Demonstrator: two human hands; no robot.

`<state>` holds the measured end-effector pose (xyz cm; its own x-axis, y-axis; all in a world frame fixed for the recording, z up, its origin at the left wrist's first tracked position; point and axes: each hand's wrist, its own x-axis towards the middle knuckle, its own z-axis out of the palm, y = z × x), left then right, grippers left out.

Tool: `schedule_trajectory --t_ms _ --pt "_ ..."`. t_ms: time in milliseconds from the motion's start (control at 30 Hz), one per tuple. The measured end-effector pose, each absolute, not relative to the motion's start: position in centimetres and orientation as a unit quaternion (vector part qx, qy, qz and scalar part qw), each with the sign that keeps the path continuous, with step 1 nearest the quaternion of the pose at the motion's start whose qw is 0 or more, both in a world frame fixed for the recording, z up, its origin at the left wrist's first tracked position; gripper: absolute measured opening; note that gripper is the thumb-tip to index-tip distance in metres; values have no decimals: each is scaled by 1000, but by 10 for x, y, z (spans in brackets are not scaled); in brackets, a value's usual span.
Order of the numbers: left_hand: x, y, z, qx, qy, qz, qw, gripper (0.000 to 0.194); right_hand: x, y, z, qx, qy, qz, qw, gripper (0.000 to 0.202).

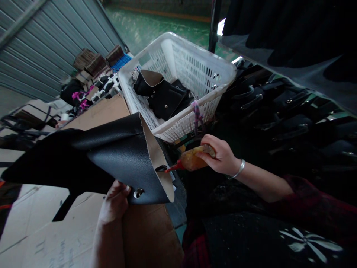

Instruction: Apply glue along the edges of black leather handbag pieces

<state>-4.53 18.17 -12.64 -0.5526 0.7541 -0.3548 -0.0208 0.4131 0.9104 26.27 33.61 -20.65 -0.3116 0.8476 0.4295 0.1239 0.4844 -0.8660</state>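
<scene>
A black leather piece (119,152) with a beige inner side and a small metal clasp (138,193) spreads across the left half of the view. My left hand (115,201) grips its lower edge beside the clasp, fingers closed and partly hidden behind it. Wrapped in my right hand (219,154) is an amber glue bottle (193,158) with a red nozzle. The nozzle tip points left and meets the beige inner side near a small black strip (161,168). A silver bracelet circles my right wrist.
A white plastic basket (178,126) holding black leather pieces (167,98) stands ahead. Cardboard (55,230) lies below the leather at left. Stacked brown pieces (93,63) are at the back left. Many black items (290,100) fill the right side.
</scene>
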Motion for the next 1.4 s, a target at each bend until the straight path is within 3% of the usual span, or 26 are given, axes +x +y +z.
schedule_trajectory --t_ms 400,900,1400 --pt "-41 184 -126 200 707 497 461 42 261 338 -205 -379 -703 341 497 14" --pt "-41 186 -123 189 717 502 445 42 262 340 -207 -361 -721 313 501 14" --pt "-45 185 -127 194 725 489 446 44 261 341 -215 -397 -663 399 494 12"
